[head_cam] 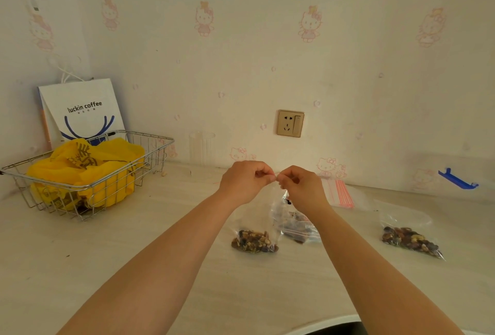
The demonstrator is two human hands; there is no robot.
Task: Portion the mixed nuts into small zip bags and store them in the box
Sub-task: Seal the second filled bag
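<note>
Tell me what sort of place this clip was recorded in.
Most likely a home, perhaps a bedroom or child's room desk: cartoon-cat wallpaper, a wall socket just above a pale tabletop, and a wire basket beside a coffee-shop paper bag.

Both bare forearms stretch forward and angle inward, meeting at the centre. The left hand (245, 180) is raised with knuckles up, fingers curled, thumb and forefinger pinched together. The right hand (301, 184) mirrors it just beside, fingers curled, pinching too. The fingertips nearly touch, wrists lifted, both hands level.
</note>
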